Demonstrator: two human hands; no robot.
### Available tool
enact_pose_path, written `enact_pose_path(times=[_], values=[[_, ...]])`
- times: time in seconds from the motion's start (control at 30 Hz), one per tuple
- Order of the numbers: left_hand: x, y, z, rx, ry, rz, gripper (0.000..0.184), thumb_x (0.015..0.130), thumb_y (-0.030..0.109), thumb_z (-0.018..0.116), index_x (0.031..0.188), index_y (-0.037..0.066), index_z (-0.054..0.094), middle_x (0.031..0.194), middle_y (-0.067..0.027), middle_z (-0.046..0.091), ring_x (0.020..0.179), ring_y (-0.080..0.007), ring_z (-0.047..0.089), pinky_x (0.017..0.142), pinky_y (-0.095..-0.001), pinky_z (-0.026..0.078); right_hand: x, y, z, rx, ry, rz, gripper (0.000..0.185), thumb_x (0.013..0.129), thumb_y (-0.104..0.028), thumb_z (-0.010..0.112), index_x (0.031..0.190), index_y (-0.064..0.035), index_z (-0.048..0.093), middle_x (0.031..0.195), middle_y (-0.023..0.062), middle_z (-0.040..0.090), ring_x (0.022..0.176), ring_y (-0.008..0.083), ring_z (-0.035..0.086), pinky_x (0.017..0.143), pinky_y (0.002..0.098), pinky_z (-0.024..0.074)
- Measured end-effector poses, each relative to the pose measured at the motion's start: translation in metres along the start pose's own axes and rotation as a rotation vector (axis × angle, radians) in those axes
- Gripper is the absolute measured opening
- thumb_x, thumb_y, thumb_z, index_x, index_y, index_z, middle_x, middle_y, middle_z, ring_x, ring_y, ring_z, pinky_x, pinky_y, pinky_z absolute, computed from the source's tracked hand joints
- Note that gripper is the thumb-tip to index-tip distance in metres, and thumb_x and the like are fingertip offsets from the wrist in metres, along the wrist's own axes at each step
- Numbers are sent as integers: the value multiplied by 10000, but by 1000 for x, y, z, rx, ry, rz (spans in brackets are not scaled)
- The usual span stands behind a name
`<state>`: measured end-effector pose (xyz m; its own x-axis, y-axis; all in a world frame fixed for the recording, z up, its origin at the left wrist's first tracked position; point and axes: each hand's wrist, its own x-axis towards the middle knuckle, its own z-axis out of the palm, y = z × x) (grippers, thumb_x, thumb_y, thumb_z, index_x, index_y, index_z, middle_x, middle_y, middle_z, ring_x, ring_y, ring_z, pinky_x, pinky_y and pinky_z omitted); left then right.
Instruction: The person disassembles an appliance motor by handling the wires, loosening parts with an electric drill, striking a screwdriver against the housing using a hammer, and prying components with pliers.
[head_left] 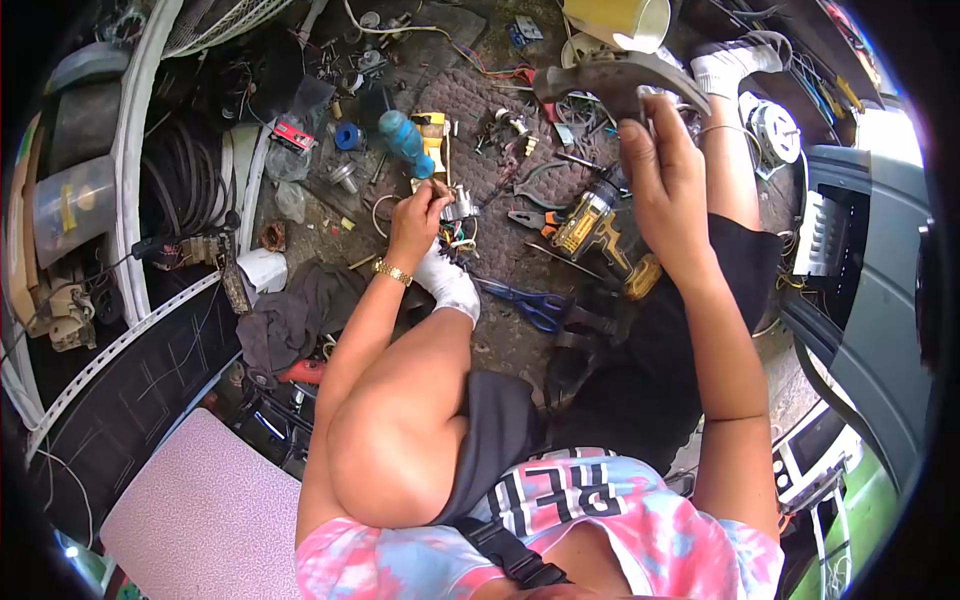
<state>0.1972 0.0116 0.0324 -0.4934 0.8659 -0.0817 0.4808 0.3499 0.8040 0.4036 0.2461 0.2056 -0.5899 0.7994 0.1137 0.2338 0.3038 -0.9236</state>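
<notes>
My right hand [668, 185] is wrapped round a claw hammer [625, 78], raised above the floor with its head across the top of the view. Lower and to the left, my left hand [418, 218] pinches what looks like the shaft of a screwdriver with a thick blue handle [402, 138], handle upward. Just under those fingers is a small metal part with coloured wires [460, 210], close to my sock-covered foot [448, 283]. My fingers partly hide the screwdriver's tip. A yellow tool body [432, 130] lies behind the blue handle.
A yellow cordless drill [597, 235], pliers [535, 220] and blue-handled scissors [538, 308] lie on the floor around a quilted mat [480, 100]. A yellow bucket [630, 20] is at the top. Dark cloth [290, 320] and a pink-covered board [205, 500] are at left.
</notes>
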Motion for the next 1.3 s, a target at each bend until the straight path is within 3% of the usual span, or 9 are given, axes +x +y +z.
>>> enact_pose_path(times=[0.27, 0.3, 0.33, 0.4, 0.73, 0.8, 0.97, 1.2, 1.3], values=[[-1, 2, 0, 108, -6, 9, 94, 873, 72, 607, 940, 26, 560, 856, -146, 677, 805, -352, 659, 641, -408, 500, -16, 6, -1, -20, -37, 43, 216, 927, -136, 589, 1064, 17, 524, 732, 189, 586, 592, 331, 566, 557, 360, 432], [-1, 1, 0, 111, -8, 10, 94, 873, 72, 607, 940, 26, 560, 856, -146, 677, 805, -352, 659, 641, -408, 500, -17, 10, 1, 4, -20, 10, 192, 967, -116, 533, 1103, 20, 524, 675, 5, 476, 602, 72, 405, 527, 240, 343], [-1, 1, 0, 138, -9, 31, 102, 875, 74, 601, 957, 29, 561, 856, -146, 676, 799, -356, 655, 638, -417, 498, -17, 10, 0, 5, -18, 10, 192, 967, -116, 533, 1103, 20, 524, 675, 5, 476, 602, 72, 405, 527, 240, 343], [0, 1, 1, 166, -11, 53, 112, 876, 75, 595, 974, 33, 563, 857, -145, 675, 793, -359, 651, 634, -426, 495, -15, 8, -3, -23, -41, -8, 215, 925, -138, 588, 1066, 11, 526, 744, 192, 595, 622, 350, 590, 564, 374, 442], [-3, 0, 0, 317, -45, 140, 140, 868, 77, 584, 1001, 41, 561, 823, -155, 649, 736, -375, 625, 611, -468, 475, -12, 7, 1, -69, -66, -27, 248, 915, -159, 603, 1077, 15, 533, 752, 199, 608, 666, 372, 612, 581, 395, 455], [-4, -3, 0, 334, -44, 176, 132, 866, 78, 586, 988, 39, 556, 814, -158, 641, 730, -376, 622, 609, -469, 474, -13, 10, 5, -18, -59, -119, 213, 939, -112, 573, 1101, 15, 520, 682, 115, 536, 571, 180, 478, 549, 301, 399], [-2, 2, -2, 435, -102, 222, 143, 850, 74, 614, 967, 36, 541, 799, -155, 625, 716, -355, 624, 596, -442, 484, -5, 6, 11, -168, -106, -247, 276, 900, -148, 617, 1120, 2, 544, 765, 187, 622, 697, 369, 618, 589, 397, 460], [-1, 4, 0, 456, -82, 255, 151, 842, 77, 625, 966, 48, 544, 790, -144, 625, 721, -337, 634, 603, -422, 499, 8, -2, 9, -382, -297, -245, 217, 913, -274, 575, 999, -85, 508, 770, 144, 647, 703, 372, 628, 562, 465, 477], [4, 7, 0, 461, -76, 262, 140, 847, 84, 618, 961, 51, 544, 780, -144, 624, 730, -335, 634, 617, -431, 499, 28, -49, -26, -214, -40, -366, 179, 896, -220, 610, 1008, -83, 580, 759, 146, 633, 666, 338, 617, 559, 419, 482]])
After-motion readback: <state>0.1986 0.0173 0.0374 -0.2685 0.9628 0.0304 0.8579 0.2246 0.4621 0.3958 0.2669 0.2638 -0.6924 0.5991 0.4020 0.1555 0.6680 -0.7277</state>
